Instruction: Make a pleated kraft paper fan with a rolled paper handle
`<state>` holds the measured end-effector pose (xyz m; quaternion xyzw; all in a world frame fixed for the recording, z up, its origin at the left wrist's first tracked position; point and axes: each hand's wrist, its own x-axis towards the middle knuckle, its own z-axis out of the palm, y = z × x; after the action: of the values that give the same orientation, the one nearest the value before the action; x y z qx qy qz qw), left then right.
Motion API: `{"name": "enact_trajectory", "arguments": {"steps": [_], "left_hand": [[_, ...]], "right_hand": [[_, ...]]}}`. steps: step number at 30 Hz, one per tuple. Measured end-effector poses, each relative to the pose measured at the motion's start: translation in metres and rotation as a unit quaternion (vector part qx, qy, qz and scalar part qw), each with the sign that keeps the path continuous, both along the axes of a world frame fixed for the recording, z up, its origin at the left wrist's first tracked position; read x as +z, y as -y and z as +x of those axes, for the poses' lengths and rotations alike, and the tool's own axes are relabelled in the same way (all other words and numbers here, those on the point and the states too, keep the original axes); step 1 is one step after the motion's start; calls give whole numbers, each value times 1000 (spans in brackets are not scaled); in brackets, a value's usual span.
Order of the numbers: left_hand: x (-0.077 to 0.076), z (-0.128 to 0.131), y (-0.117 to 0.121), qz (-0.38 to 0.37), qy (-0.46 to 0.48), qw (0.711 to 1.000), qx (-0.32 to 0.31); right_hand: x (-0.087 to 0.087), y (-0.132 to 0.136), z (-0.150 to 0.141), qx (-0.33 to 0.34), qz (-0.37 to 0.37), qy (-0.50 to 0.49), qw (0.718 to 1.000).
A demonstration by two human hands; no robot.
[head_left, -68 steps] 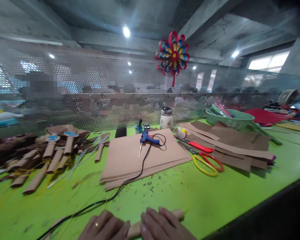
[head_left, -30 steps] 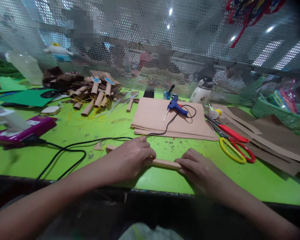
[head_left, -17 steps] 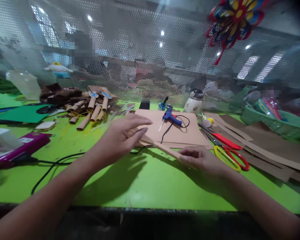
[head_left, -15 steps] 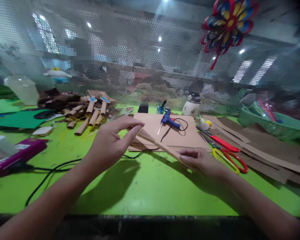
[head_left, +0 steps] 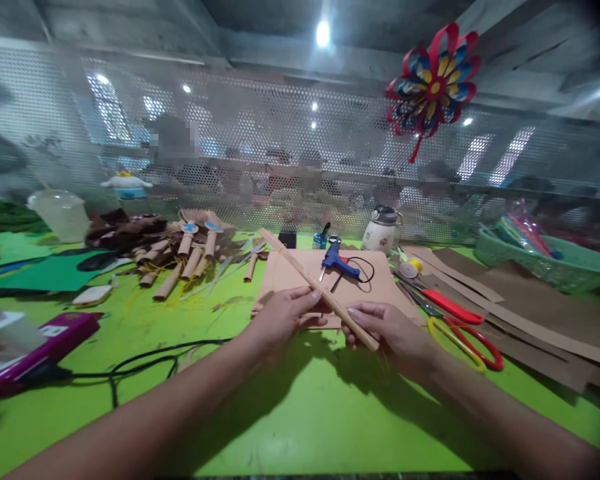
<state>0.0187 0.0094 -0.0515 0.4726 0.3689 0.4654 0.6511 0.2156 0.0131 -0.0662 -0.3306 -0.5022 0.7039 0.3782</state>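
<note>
A long, narrow strip of folded brown paper [head_left: 300, 270] runs diagonally between my hands, its far end up and to the left. My left hand [head_left: 285, 317] is closed on the strip near its middle, the thumb lying along its side. Lower down, my right hand [head_left: 385, 327] pinches the strip near its close end, fingers partly hidden behind it. Just beyond the strip, a blue glue gun [head_left: 337, 263] lies on a stack of brown paper sheets [head_left: 380, 287].
Scissors with red and yellow handles [head_left: 455, 337] lie right, beside brown paper strips [head_left: 530, 323] and a green basket [head_left: 575, 267]. Paper tubes [head_left: 190, 260] are heaped back left. A black cable [head_left: 145, 353] trails from a purple device [head_left: 45, 343]. A jug [head_left: 380, 230] stands behind.
My left hand has shifted right and down along the strip, away from its far end, and the strip's far end has risen. The right hand keeps its hold. The view has tilted upward.
</note>
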Motion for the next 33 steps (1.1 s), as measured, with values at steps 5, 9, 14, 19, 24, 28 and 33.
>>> {"name": "enact_trajectory", "arguments": {"steps": [5,9,14,19,24,28,33], "left_hand": [[-4,2,-7,10,48,999,-7],[-6,0,-9,-1,83,997,3],[-8,-7,-10,-23,81,996,-4],[-15,-12,-8,-37,76,996,-34],[-19,-9,-2,-76,81,992,-56],[-23,-3,5,-103,77,988,-87],[-29,2,9,-104,63,986,-110]], "right_hand": [[1,-3,-10,22,-6,-13,1000],[-6,-7,-17,53,-18,-26,998],[-15,-11,-21,82,-12,-39,996],[-15,-16,-14,20,70,47,996],[-7,-17,-5,-69,131,143,979],[-2,-16,-2,-104,158,165,968],[1,-15,-3,-91,159,149,972]]}}
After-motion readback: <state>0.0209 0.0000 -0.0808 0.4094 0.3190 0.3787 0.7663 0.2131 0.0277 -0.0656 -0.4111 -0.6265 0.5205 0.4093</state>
